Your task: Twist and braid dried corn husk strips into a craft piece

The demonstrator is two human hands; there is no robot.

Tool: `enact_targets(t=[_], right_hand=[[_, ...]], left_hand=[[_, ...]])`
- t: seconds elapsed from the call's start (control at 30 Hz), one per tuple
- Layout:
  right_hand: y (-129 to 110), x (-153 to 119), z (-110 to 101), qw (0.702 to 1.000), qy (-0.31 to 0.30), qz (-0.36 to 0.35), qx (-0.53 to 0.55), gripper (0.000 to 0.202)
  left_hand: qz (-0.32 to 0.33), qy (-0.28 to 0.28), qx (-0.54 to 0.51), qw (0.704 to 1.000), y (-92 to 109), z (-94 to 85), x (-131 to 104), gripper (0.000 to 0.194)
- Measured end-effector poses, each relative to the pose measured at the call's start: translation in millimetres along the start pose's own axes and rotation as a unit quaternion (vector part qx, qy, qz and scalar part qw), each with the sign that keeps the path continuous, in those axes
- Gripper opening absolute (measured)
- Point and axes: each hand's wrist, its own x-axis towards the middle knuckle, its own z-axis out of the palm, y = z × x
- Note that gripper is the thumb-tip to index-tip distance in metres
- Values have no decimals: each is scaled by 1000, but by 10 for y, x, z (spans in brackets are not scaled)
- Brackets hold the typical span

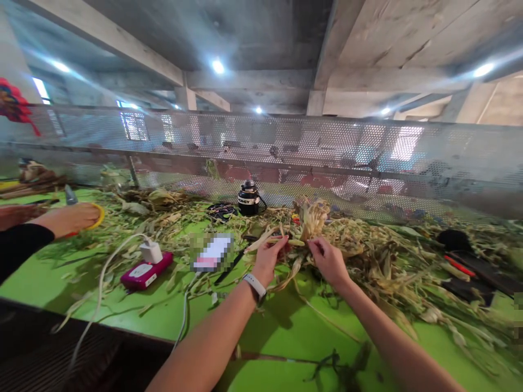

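A pale strip of dried husk point(295, 242) stretches between my two hands above the green table point(265, 326). My left hand point(271, 256), with a light band on its wrist, pinches the strip's left part. Thumb and finger of my right hand point(327, 258) are closed at its right end. Just behind the hands stands a bushy bundle of dry husks point(314, 215). Longer husk strands hang down below my hands onto the table.
A phone point(214, 252), a magenta power block point(147, 271) with a white charger and cables lie to the left. A black jar point(248, 198) stands behind. Husk piles point(376, 250) spread right. Another person's hand point(77, 218) holds yellow-handled scissors at far left.
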Motion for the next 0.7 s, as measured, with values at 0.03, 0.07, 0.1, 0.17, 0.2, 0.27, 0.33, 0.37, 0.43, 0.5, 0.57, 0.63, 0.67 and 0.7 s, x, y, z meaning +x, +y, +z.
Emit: enact_targets(t=[0.03,0.07,0.1,0.17,0.2,0.27,0.33,0.37,0.43,0.5,0.57,0.63,0.67,0.7], right_hand=[[9,0,-13,999,26,-13,-15,26],[11,-2,-24,998,47,-37,-28,23],[8,-6,-32,995,60,-71,-38,19],[-11,-21,-34,984,60,-159,-61,17],[-22,-31,-28,975,52,-203,-75,20],[-41,-55,-3,958,31,-265,-103,28],[-52,-81,28,949,16,-290,-121,29],[-55,-92,41,946,13,-298,-124,28],[-62,-108,56,943,15,-312,-118,24],[-72,-115,58,942,29,-318,-103,19],[-86,-116,54,944,44,-316,-86,16],[-101,-116,51,944,53,-317,-72,14],[-107,-117,51,944,55,-319,-67,13],[-112,-118,51,944,56,-319,-61,13]], left_hand=[[-11,0,-10,1000,2,-7,2,21],[-19,-4,-19,1000,3,-14,4,21],[-23,-11,-27,999,2,-19,4,21],[-19,-28,-40,999,-3,-26,2,23],[-14,-34,-45,998,-8,-26,-1,26],[-5,-40,-49,998,-18,-23,-10,29],[-2,-40,-47,998,-30,-15,-24,30],[-2,-44,-45,998,-36,-10,-33,30],[-3,-58,-44,997,-45,1,-50,32],[-6,-72,-44,996,-52,10,-64,34],[-10,-79,-43,996,-59,13,-69,35],[-8,-77,-41,996,-69,9,-66,35],[-5,-75,-40,996,-75,6,-63,35],[-1,-73,-36,997,-79,2,-60,35]])
